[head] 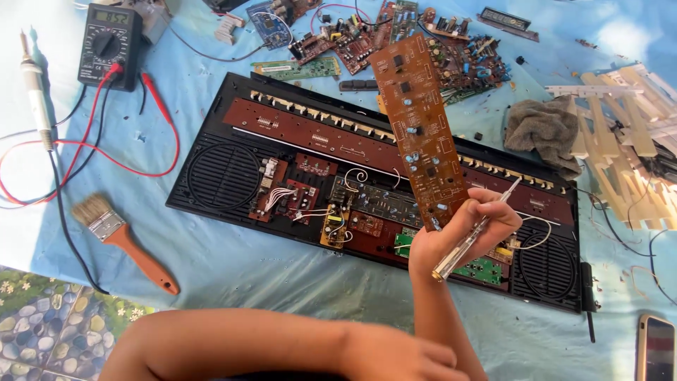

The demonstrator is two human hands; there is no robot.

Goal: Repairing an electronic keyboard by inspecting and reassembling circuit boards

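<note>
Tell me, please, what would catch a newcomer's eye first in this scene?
First, the long brown circuit board held upright at centre by the right hand, which also grips a clear-handled screwdriver. Below lies the wide black opened keyboard case on the blue cloth. At far left sit a black multimeter and a wooden-handled paintbrush.

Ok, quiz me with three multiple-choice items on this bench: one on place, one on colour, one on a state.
1. Where does the paintbrush lie?
A. left of the black keyboard chassis
B. on the grey rag
C. beside the phone

2. What colour is the raised circuit board?
A. green
B. brown
C. blue

3. What does the right hand hold?
A. nothing
B. board only
C. board and a clear-handled screwdriver

Answers: A, it rests on the blue cloth left of the chassis; B, its face is brown; C, both sit in one grip.
</note>
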